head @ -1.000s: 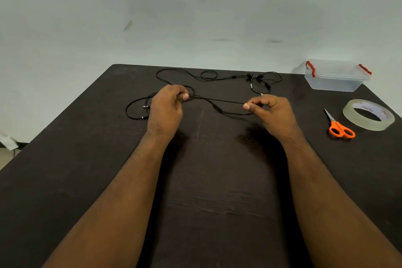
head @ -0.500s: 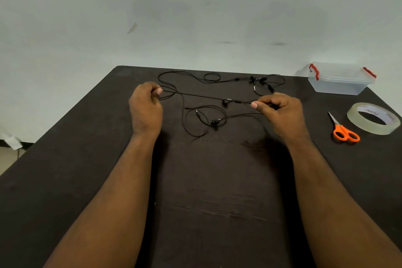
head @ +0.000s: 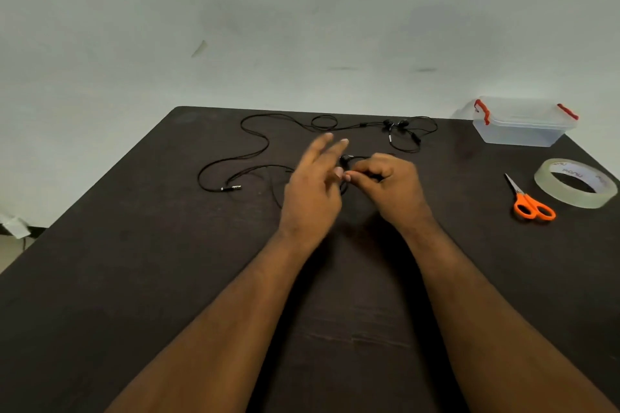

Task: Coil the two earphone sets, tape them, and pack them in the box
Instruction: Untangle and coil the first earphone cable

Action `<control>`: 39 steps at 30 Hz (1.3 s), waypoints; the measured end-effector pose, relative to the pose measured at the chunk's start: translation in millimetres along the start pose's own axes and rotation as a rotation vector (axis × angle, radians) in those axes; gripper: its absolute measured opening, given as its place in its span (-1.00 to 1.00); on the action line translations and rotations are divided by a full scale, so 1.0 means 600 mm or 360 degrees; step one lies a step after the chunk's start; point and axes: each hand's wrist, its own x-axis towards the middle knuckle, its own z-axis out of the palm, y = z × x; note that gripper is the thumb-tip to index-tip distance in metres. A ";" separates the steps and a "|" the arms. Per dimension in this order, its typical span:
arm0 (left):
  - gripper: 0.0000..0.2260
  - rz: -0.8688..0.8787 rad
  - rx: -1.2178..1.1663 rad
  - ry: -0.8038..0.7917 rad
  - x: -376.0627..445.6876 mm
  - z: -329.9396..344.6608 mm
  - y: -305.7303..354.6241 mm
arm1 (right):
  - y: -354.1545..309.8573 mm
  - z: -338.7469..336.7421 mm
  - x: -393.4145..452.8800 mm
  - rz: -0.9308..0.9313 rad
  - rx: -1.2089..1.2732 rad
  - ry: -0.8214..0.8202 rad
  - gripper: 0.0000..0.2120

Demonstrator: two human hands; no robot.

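Note:
Two black earphone sets lie on a dark table. The far earphone set is spread along the back edge, its cable looping left. The near earphone set trails left to a plug, and its other end is bunched between my hands. My right hand pinches that bunched cable, with an earbud showing just above its fingers. My left hand is right beside it, blurred, fingers straight and pointing away, thumb tip close to the right thumb. A clear lidded box with red latches stands at the back right.
A roll of clear tape lies near the right edge, with orange-handled scissors just left of it. A pale wall rises behind the table. The floor shows past the left edge.
My left hand has let go of the stretched cable and swung right, up against my right hand. The taut cable between the hands has gone slack on the table.

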 end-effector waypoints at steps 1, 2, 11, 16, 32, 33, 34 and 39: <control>-0.70 -0.0068 -0.0154 -0.0085 -0.001 0.004 -0.002 | 0.001 -0.002 0.001 -0.0010 0.0015 -0.0008 -0.92; -0.79 -0.0141 -0.0242 -0.0127 0.000 0.004 -0.008 | 0.004 -0.005 0.002 -0.0008 0.0020 -0.0022 -0.92; -0.92 -0.0010 0.0054 -0.0030 0.027 -0.038 -0.071 | 0.036 -0.031 0.001 0.0099 -0.0058 -0.0097 -0.90; -0.91 -0.0294 0.0166 0.0415 0.039 -0.085 -0.117 | 0.053 -0.060 -0.003 0.0340 0.0208 0.0104 -0.90; -0.81 -0.0726 0.0098 0.0698 0.049 -0.122 -0.144 | 0.070 -0.083 -0.003 0.0139 -0.0213 0.0144 -0.86; -0.82 -0.0722 0.0102 0.0697 0.049 -0.121 -0.144 | 0.070 -0.084 -0.003 0.0125 -0.0237 0.0152 -0.86; -0.83 -0.0718 0.0109 0.0696 0.050 -0.122 -0.146 | 0.071 -0.085 -0.003 0.0119 -0.0254 0.0155 -0.86; -0.88 -0.0642 0.0235 0.0703 0.050 -0.128 -0.143 | 0.079 -0.094 -0.005 0.0054 -0.0340 0.0147 -0.87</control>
